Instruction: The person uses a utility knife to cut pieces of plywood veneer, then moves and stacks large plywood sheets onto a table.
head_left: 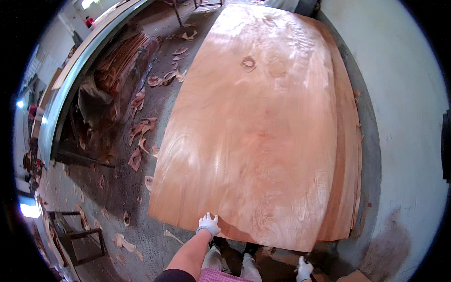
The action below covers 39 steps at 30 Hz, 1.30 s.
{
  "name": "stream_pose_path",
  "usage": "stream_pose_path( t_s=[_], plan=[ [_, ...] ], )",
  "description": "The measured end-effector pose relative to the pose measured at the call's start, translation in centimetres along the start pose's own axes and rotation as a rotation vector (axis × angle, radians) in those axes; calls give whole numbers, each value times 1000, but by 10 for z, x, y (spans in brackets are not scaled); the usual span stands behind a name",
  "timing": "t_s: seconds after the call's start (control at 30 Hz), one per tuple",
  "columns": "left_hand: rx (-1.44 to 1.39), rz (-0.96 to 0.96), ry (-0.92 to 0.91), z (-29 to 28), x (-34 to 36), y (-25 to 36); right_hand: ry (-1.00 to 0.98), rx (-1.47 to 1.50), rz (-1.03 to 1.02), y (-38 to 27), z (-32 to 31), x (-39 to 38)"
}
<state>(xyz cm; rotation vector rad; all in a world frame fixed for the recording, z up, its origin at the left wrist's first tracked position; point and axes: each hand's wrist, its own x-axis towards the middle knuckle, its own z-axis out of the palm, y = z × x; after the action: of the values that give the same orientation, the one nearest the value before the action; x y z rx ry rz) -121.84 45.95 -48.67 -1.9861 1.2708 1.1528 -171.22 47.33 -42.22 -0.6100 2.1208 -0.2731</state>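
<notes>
A large, thin sheet of wood veneer lies on top of a stack before me, with knots and wavy grain showing toward its far end. My left hand, in a white glove, rests with fingers spread on the sheet's near edge, left of the middle. Just off the near right corner is my right hand, also white-gloved and apart from the sheet. Its fingers look curled, with a small dark shape by them that I cannot make out. More veneer sheets stick out along the right side under the top one.
A pale wall runs along the right. To the left stands a long metal-edged table with bundled veneer beneath it. Curled scraps litter the grey floor. A dark metal frame stands at lower left.
</notes>
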Motion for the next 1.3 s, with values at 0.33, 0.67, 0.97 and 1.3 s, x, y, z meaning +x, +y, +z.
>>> stream_pose_path(
  t_s=[0.33, 0.67, 0.97, 1.3],
  plan=[
    [-22, 7, -126, -27, -10, 4, 814, -328, -138, 9, -224, 22],
    [-627, -96, 471, 38, -51, -27, 283, -135, -431, -90, -161, -66],
    [-1234, 1, 176, 54, -186, -33, -340, 271, -189, -164, 75, -186],
    [-1801, -34, -97, -63, -352, -82, -942, -557, -801, -208, 173, -340]
  ],
)
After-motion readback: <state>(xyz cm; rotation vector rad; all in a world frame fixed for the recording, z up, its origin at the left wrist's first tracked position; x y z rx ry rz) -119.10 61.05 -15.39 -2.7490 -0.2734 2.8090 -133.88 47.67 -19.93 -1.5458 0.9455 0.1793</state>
